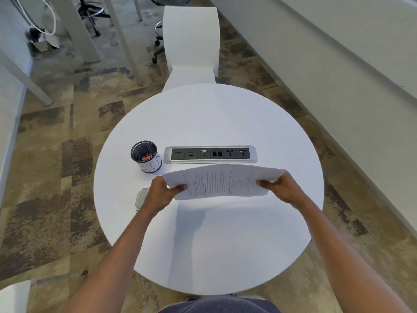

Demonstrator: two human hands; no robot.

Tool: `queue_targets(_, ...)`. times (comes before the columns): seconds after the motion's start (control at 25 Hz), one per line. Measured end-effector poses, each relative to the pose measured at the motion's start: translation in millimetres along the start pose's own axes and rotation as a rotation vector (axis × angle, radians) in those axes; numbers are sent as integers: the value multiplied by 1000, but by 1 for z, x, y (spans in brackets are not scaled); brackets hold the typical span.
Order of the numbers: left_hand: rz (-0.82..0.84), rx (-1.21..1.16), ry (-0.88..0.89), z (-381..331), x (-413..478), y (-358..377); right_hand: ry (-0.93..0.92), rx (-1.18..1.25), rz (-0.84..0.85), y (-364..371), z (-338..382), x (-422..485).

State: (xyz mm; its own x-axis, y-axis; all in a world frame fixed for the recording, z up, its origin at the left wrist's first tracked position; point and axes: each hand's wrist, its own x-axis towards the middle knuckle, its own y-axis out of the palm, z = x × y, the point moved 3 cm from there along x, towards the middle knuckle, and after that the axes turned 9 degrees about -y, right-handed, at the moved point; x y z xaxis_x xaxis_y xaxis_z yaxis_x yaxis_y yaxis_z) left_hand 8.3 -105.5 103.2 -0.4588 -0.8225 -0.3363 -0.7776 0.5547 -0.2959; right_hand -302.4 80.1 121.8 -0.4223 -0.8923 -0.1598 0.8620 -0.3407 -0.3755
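A stack of printed white papers (222, 180) is held above the round white table (209, 233), tilted so the print faces me. My left hand (161, 193) grips its left edge, thumb on top. At the right edge my right hand (281, 188) grips the stack, its thumb lying over the print. The sheets cast a shadow on the tabletop below.
A black mesh cup (146, 156) with a white label and small red items inside stands left of a recessed power and data socket panel (210, 154). A clear plastic object (141, 196) lies partly hidden behind my left hand. A white chair (191, 46) stands beyond the table.
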Motion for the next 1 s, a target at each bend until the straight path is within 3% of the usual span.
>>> queue_targets(0.24,41,177,-1,8,-1,3,13,-55,134,8,-14,-6)
queue_targets(0.52,1,85,-16,7,6,0,56,-14,50,-2,-19,0)
queue_targets(0.72,53,171,-11,12,8,1,72,-113,254,-3,-25,-1)
queue_targets(0.84,26,205,13,12,5,5,142,-33,222,-5,-23,-4)
queue_targets(1.0,-10,138,52,-18,5,6,56,-34,86,-30,4,-4)
